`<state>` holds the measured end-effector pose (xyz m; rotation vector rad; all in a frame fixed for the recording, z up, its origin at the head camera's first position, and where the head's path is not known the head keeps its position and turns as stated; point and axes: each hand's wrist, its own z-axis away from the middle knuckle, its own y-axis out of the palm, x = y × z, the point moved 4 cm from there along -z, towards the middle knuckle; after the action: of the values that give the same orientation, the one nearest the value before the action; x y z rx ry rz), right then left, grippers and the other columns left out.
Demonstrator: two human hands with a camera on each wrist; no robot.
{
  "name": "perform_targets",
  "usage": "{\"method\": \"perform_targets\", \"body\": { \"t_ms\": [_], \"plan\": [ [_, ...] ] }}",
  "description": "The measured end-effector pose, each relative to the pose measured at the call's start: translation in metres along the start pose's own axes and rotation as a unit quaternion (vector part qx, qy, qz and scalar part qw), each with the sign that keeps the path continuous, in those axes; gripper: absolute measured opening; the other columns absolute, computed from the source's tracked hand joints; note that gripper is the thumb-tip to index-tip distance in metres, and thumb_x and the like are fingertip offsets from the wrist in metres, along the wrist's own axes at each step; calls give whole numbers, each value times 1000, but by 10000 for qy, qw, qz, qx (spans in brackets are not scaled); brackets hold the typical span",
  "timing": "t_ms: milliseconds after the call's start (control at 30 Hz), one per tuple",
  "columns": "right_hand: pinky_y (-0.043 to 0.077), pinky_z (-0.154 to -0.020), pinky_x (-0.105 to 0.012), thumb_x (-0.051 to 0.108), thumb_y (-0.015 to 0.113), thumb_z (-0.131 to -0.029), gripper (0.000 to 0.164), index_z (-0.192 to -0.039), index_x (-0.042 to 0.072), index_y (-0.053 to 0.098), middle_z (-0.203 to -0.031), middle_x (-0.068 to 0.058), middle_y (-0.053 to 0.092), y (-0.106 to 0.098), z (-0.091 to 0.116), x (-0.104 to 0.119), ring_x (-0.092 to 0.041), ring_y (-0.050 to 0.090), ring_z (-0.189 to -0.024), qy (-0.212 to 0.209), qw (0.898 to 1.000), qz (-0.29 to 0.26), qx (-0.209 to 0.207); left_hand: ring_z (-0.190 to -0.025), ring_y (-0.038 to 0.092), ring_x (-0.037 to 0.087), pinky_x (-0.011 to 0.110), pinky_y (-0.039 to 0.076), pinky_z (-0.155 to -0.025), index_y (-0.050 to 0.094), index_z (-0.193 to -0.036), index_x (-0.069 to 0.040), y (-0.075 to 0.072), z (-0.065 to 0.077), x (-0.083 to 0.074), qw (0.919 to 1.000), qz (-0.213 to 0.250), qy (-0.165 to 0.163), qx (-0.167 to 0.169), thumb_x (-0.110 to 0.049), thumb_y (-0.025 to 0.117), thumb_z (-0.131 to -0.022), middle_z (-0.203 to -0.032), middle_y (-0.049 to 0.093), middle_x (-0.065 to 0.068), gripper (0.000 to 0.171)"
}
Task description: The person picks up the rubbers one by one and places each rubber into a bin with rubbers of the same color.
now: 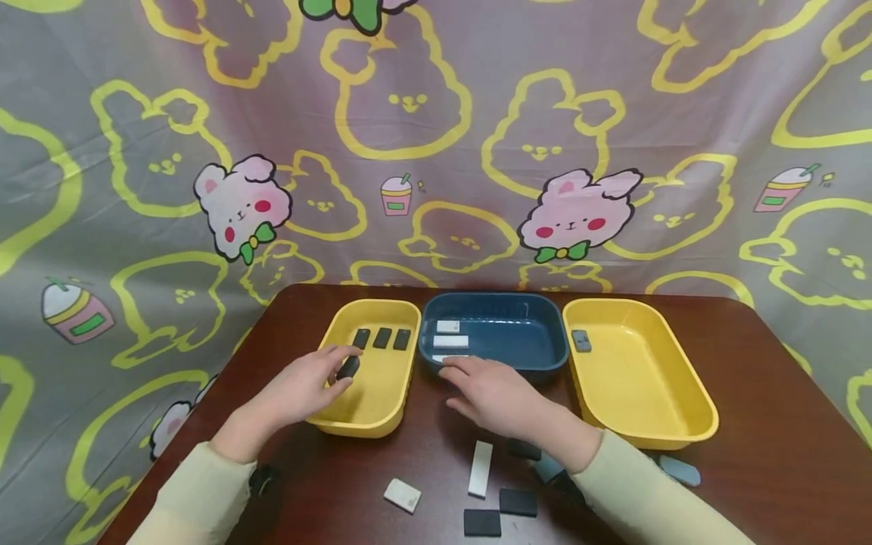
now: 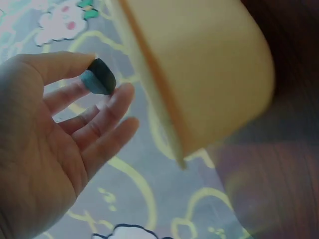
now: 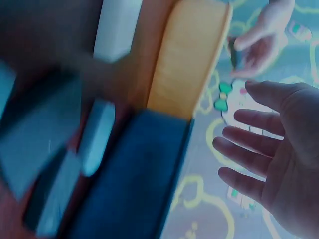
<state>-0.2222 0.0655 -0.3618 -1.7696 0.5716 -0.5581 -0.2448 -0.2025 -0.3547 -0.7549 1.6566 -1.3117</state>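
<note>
Over the left yellow tray point(image 1: 391, 424), my left hand point(image 1: 300, 387) pinches a small black block point(image 1: 348, 368) between thumb and fingertips. The left wrist view shows the same dark block point(image 2: 101, 77) held above the tray's rim. Three black blocks point(image 1: 382, 338) stand in a row inside that tray. My right hand point(image 1: 496, 393) hovers at the front edge of the blue tray point(image 1: 524, 333), its fingers extended and holding nothing. White blocks point(image 1: 450, 341) lie in the blue tray's left part, the nearest partly hidden by the right hand.
The right yellow tray point(image 1: 647, 378) holds grey pieces point(image 1: 581, 341). Loose on the brown table point(image 1: 327, 492) are a long white block point(image 1: 480, 469), a short white block point(image 1: 403, 495), black blocks point(image 1: 518, 502) and a grey-blue piece point(image 1: 680, 470). A patterned curtain point(image 1: 463, 174) hangs behind.
</note>
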Motion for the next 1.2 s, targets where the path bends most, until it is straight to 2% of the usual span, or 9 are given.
{"method": "perform_targets", "body": {
  "t_ms": [133,267,367,467,600,733,900,1000,1200],
  "plan": [
    [46,-95,-36,36,63,-95,46,-132,11,58,-134,-7,56,13,-12,18,-19,56,-118,-342,9991,-43,245,-76,57,16,38,49,-68,60,-124,-8,2,-14,17,9993,-333,-150,88,-21,73,-87,-89,62,2,41],
    [47,-94,-34,37,63,-95,47,-134,12,57,-136,-6,55,24,-23,32,-18,54,-119,-622,9975,-122,316,-68,54,17,38,47,-63,61,-121,-7,5,-29,27,9973,-653,-192,259,-20,73,-86,-78,60,2,39],
    [48,-90,-32,36,63,-94,43,-131,14,59,-133,-4,56,29,-28,38,-16,55,-116,-794,9966,-13,226,-68,56,18,39,48,-64,61,-119,-6,9,-40,31,9952,-862,-132,443,-19,71,-87,-81,64,4,36],
    [49,-87,-29,35,64,-94,38,-127,15,62,-129,-3,59,34,-31,43,-15,57,-111,-936,9955,130,122,-77,63,20,42,51,-71,62,-116,-7,16,-51,33,9920,-1086,-29,642,-20,69,-88,-94,68,5,32],
    [48,-87,-27,32,64,-95,33,-123,15,64,-125,-2,62,37,-33,46,-14,59,-109,-1055,9942,219,55,-80,65,24,44,52,-72,63,-111,-7,25,-61,37,9841,-1526,22,910,-21,67,-87,-94,68,6,28],
    [48,-89,-27,29,64,-95,34,-125,14,65,-126,-2,62,36,-33,47,-14,59,-111,-1107,9936,229,72,-71,61,22,43,50,-64,64,-98,-8,30,-67,41,9762,-1925,54,1002,-23,70,-84,-82,65,5,21],
    [47,-90,-28,28,64,-94,36,-128,14,64,-130,-2,61,36,-32,47,-14,59,-113,-1107,9935,209,173,-63,56,20,43,48,-58,60,-80,-11,34,-71,44,9666,-2373,289,925,-24,73,-81,-69,57,3,19],
    [48,-90,-28,28,64,-95,37,-129,14,63,-131,-1,60,36,-31,45,-13,59,-113,-1076,9938,165,221,-65,57,21,43,49,-58,59,-79,-11,37,-72,45,9613,-2590,377,862,-27,74,-82,-70,58,4,22],
    [49,-87,-27,28,65,-94,38,-129,15,63,-131,0,60,38,-31,44,-12,61,-109,-1039,9942,148,223,-63,57,21,43,49,-57,59,-76,-11,40,-70,44,9557,-2778,391,888,-31,75,-83,-68,57,4,27]
  ]
}}
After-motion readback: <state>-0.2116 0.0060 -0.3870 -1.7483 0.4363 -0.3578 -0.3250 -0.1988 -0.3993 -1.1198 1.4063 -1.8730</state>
